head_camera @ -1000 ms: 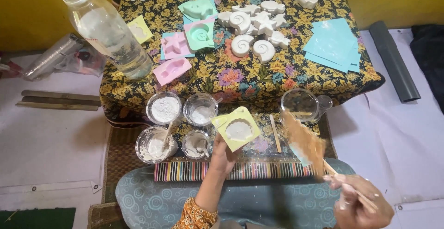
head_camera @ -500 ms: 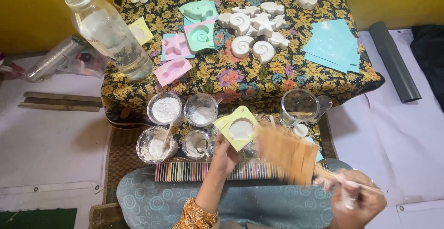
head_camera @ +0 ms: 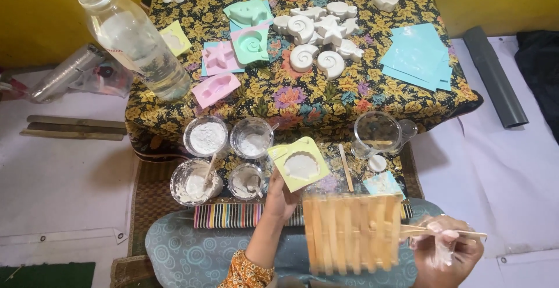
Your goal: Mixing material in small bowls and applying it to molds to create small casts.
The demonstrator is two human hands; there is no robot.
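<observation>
A low table under a floral cloth [head_camera: 279,99] carries a clear plastic water bottle [head_camera: 137,38], a stack of pale blue sheets [head_camera: 416,55], white shell and star casts [head_camera: 317,38] and pink and green moulds [head_camera: 233,49]. Four small cups of white powder and paste [head_camera: 224,157] sit at its near edge beside an empty clear cup [head_camera: 378,131]. The right hand [head_camera: 445,250] closes its fingers round the handle of a blurred woven bamboo fan [head_camera: 352,233]; it looks light and stiff. The left hand [head_camera: 282,192] pinches the lower edge of a yellow shell mould [head_camera: 300,163] filled with white plaster, above the table's near edge, probably soft, flexible and best supported from beneath
</observation>
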